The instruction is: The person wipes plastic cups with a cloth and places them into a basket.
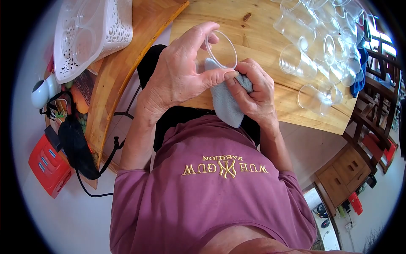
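Maroon shirt is seen nearest. A clear cup is held in the curved grip of the left hand; grey cloth is pinched by the right hand

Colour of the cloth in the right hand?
The cloth is plain light grey with a bluish cast; it shows best in the head view, below the right hand.

Clear round-rimmed plastic cup: body partly hidden by left hand, outline hard to trace. Soft grey cloth: partly covered by right hand. Loose clear plastic cups: overlap, exact count unclear, far ones blurred. White lace-pattern plastic basket and light wooden table: cut by top edge. Red box: label text too small. Dark wooden chairs: partly cut off.
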Demonstrator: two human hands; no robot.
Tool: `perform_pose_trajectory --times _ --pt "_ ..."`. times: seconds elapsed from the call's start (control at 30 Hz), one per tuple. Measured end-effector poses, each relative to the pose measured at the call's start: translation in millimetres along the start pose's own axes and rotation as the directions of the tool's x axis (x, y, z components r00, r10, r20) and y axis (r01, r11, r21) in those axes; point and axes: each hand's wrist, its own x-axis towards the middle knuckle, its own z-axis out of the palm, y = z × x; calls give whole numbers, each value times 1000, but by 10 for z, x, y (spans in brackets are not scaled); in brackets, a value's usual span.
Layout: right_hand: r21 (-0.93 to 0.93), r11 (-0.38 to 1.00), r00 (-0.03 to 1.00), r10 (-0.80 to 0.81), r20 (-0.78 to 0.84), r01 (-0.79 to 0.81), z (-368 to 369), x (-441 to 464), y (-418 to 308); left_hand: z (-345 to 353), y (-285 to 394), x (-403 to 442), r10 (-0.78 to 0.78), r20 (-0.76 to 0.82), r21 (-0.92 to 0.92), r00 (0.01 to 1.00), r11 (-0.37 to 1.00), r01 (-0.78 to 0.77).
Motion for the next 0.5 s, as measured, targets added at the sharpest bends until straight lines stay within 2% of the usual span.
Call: perform_pose_trajectory --times 0.07,0.13,0.47,0.5 --pt "1 1000 1000 6 4 -6 -1 0 -3 15 -13 -1 2 -2 -2 1000 1000 -2" --pt "1 1000 1000 12 8 -12 0 -2 -3 46 -35 -1 56 -68 -5 996 998 -57" --pt "-5 1000 1000 6 -2 -6 7 1 -7 45 -57 3 87 -83 -16 993 996 -89" --pt "-8 1000 1000 5 -4 -5 10 -2 -3 19 -41 1 43 -38 -20 998 999 -44"
